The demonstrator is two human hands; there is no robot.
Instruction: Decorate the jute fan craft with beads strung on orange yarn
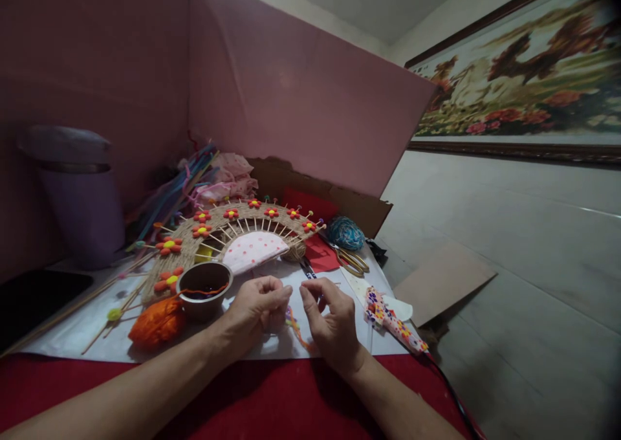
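My left hand (pixel 264 303) and my right hand (pixel 334 323) are raised over the white work surface, fingertips facing across a small gap. Thumb and forefinger of each are pinched together; whatever they grip is too fine or hidden to make out. A multicoloured strand of yarn (pixel 297 329) shows between and below the hands; I cannot tell whether either one holds it. Just left of my left hand stands a bowl of dark content (pixel 204 305), with an orange strand across it from an orange yarn ball (pixel 158 323). Behind lies a fan-shaped twine craft (pixel 160 273) with red-orange flowers and a dotted half-round centre (pixel 255 251).
Gold-handled scissors (pixel 353 263) and a blue yarn ball (pixel 346 232) lie at the back right, near red paper (pixel 323 255). A flower-patterned wrapped tool (pixel 395 321) with a black cord rests at right. Thin sticks (pixel 104 323) and a purple tumbler (pixel 85 207) are left.
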